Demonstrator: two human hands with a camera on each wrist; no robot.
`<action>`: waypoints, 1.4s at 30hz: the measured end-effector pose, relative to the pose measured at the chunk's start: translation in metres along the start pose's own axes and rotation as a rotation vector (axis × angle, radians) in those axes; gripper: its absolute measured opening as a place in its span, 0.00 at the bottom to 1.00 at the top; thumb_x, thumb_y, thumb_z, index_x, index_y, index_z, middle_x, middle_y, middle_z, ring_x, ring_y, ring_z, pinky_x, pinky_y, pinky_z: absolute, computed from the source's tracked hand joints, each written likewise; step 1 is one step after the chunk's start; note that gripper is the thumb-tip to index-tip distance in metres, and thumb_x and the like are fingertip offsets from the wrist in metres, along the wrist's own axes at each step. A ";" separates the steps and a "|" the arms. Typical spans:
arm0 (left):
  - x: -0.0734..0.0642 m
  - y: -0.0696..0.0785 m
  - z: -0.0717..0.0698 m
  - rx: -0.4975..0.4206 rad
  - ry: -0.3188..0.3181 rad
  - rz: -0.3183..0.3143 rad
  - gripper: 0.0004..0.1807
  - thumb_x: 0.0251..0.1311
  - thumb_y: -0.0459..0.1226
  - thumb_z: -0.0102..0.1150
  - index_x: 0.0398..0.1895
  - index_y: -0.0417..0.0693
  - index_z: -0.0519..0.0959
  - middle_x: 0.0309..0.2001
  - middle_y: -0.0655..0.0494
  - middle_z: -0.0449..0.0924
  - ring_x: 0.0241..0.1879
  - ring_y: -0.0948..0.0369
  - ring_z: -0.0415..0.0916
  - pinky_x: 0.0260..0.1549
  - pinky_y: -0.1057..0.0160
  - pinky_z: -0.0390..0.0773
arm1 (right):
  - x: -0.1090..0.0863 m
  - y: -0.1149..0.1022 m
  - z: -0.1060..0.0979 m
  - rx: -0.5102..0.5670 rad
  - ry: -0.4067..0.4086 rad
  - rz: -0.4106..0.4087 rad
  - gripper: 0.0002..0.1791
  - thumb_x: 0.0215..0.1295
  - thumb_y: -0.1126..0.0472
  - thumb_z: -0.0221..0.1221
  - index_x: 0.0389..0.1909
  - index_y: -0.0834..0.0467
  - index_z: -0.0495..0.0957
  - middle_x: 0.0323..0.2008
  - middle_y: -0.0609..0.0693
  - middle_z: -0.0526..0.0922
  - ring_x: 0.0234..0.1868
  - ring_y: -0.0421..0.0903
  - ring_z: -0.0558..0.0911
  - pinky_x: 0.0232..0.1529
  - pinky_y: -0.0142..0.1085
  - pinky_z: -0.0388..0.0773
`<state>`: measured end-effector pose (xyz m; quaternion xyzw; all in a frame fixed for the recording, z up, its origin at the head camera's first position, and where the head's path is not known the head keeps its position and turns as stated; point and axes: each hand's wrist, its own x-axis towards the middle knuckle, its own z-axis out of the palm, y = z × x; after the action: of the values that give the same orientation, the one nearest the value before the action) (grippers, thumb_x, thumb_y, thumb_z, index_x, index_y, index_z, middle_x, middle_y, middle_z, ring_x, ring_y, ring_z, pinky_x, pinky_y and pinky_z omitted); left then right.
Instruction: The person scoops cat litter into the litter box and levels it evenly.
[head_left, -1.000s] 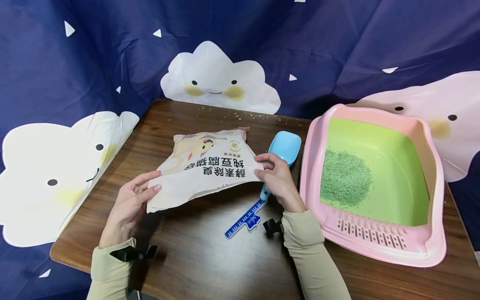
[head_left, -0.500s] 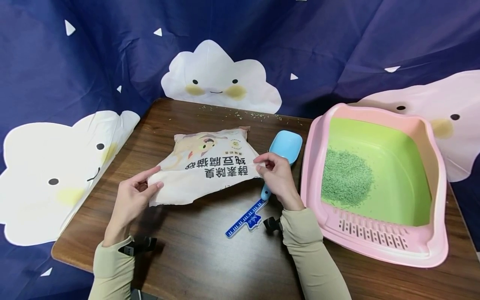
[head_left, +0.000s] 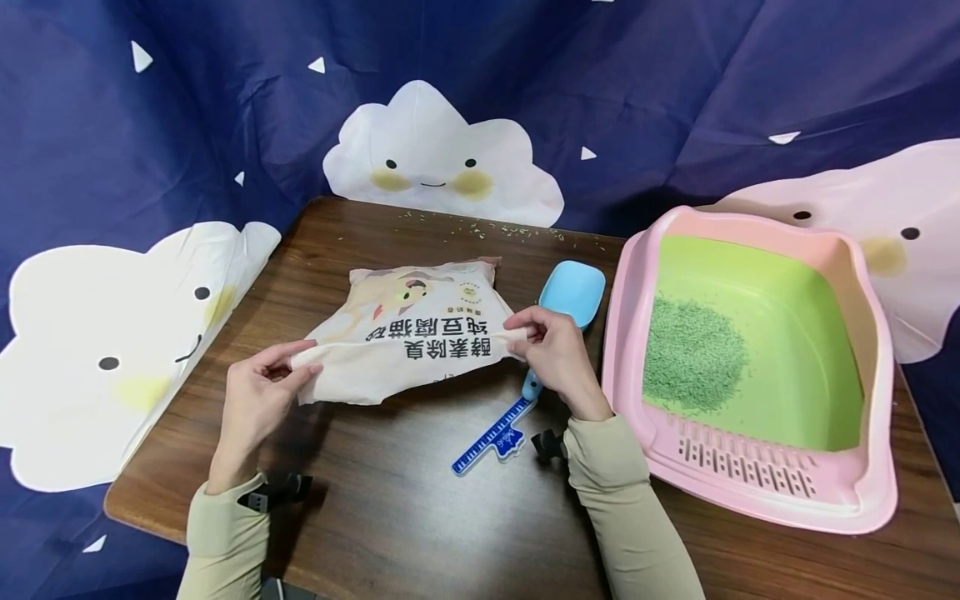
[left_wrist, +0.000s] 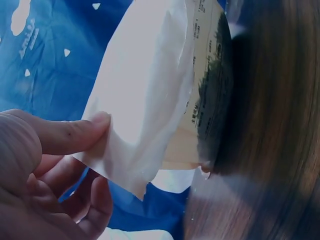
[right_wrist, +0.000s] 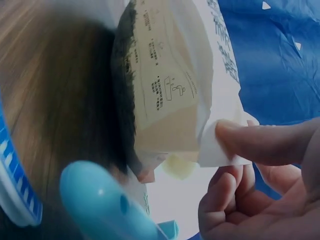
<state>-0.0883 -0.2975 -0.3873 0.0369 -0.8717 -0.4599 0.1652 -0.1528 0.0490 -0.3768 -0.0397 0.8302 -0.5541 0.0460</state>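
Note:
A pale bag of cat litter (head_left: 420, 312), printed with black characters and a cartoon cat, lies on the table in the head view. My left hand (head_left: 258, 396) pinches the left corner of its near end between thumb and fingers. The right corner is pinched by my right hand (head_left: 558, 358). Between the hands the near end is stretched taut, with a crease running across it. From the left wrist, the thumb lies flat on the white bag edge (left_wrist: 135, 95). In the right wrist view the bag's printed underside (right_wrist: 165, 90) faces the table.
Beside my right hand lies a light blue scoop (head_left: 572, 287), its handle partly behind that hand. A blue clip with a piano-key pattern (head_left: 491, 437) lies by the handle end. At right stands a pink litter box (head_left: 626, 333) containing green litter pellets (head_left: 693, 354). Crumbs (head_left: 517, 229) dot the table's far edge.
The bag's near end has risen and tilted back, so its front edge sits farther from me and a crease shows. My left hand has shifted slightly away; both hands keep their hold.

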 end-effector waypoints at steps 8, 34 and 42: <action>-0.001 0.002 0.001 -0.027 0.041 0.011 0.17 0.42 0.30 0.68 0.40 0.48 0.83 0.24 0.52 0.79 0.22 0.71 0.71 0.19 0.77 0.69 | 0.000 0.004 -0.003 -0.009 0.067 -0.003 0.08 0.46 0.68 0.65 0.29 0.55 0.82 0.20 0.51 0.77 0.20 0.40 0.71 0.19 0.27 0.67; -0.009 -0.006 0.019 0.359 0.023 0.461 0.09 0.31 0.29 0.67 0.14 0.49 0.75 0.21 0.60 0.77 0.19 0.65 0.71 0.20 0.72 0.67 | -0.015 0.004 -0.008 -0.438 0.222 -0.062 0.11 0.47 0.59 0.66 0.26 0.57 0.74 0.25 0.51 0.73 0.29 0.45 0.73 0.32 0.35 0.69; -0.019 -0.003 0.027 0.522 -0.020 0.409 0.16 0.24 0.31 0.68 0.10 0.52 0.68 0.15 0.63 0.66 0.14 0.64 0.62 0.14 0.62 0.64 | -0.041 -0.008 -0.006 -0.495 -0.002 -0.037 0.12 0.51 0.52 0.64 0.20 0.54 0.73 0.18 0.46 0.74 0.22 0.41 0.72 0.25 0.32 0.69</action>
<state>-0.0789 -0.2739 -0.4087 -0.1021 -0.9511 -0.1786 0.2305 -0.1128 0.0567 -0.3659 -0.0655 0.9398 -0.3345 0.0255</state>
